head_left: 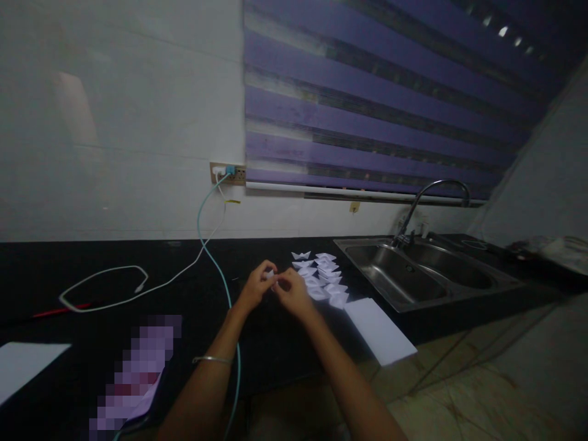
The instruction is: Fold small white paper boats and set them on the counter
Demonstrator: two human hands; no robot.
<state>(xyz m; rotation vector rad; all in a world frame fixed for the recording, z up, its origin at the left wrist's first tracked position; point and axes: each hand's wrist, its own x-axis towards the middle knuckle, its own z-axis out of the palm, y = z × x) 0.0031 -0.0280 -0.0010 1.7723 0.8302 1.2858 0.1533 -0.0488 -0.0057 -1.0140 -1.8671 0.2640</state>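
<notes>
Over the black countertop, my left hand [255, 286] and my right hand [291, 290] meet fingertip to fingertip. Between them is a small folded piece of white paper [269, 275], mostly covered by the fingers. Both hands are closed in a pinch on it, and its exact shape is hard to make out. Just right of my right hand, several white paper boats [327, 267] stand in two close rows. A stack of white paper sheets [380, 331] lies beside them, nearer the counter's front edge.
A double steel sink [404, 275] with a curved faucet [416, 202] is at right. A teal cable [223, 275] runs from the wall outlet [239, 176] past my left arm. A white cable [105, 309], a blurred-out screen [138, 373] and another paper sheet [27, 364] lie left.
</notes>
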